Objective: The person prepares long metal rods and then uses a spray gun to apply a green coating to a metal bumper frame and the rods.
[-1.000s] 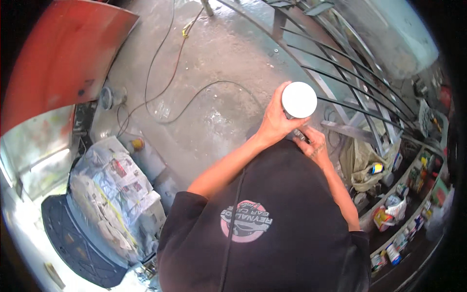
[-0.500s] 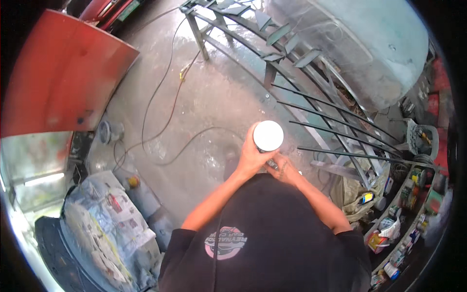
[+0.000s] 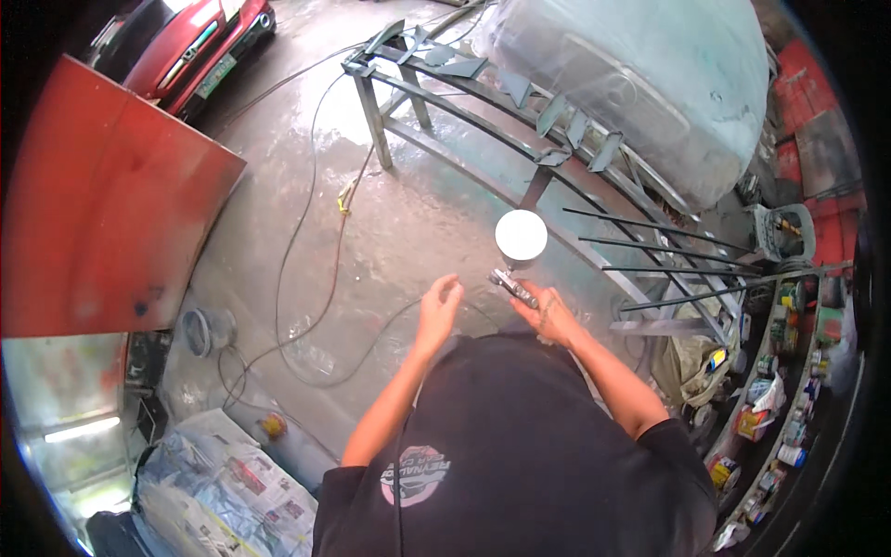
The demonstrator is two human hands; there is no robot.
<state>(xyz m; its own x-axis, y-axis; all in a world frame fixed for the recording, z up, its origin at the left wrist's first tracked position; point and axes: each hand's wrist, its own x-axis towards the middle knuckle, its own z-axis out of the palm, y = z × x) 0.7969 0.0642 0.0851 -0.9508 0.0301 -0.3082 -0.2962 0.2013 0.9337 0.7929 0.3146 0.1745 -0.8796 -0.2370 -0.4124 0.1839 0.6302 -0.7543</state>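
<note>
My right hand [image 3: 548, 311] grips a metal spray gun [image 3: 510, 284], topped by a cup with a round white lid [image 3: 522, 233]. The cup stands out beyond my hand, toward a long metal rack [image 3: 411, 123]. My left hand [image 3: 439, 311] is apart from the gun, to its left, with its fingers loosely bent and open, holding nothing I can see. A hose [image 3: 369, 348] runs over the wet concrete floor beside it.
A red panel [image 3: 102, 204] stands left, near a red car [image 3: 190, 56] and bucket [image 3: 211, 331]. Small grey parts [image 3: 548, 121] and dark bars lie on the rack. Behind it is a grey vehicle body [image 3: 631, 84]. Newspaper-covered items [image 3: 251, 473] sit lower left; shelves of cans [image 3: 789, 427] are right.
My left hand has let go of the cup and moved left. My right hand now holds the gun alone. The view has tilted up, showing more of the rack and the red car.
</note>
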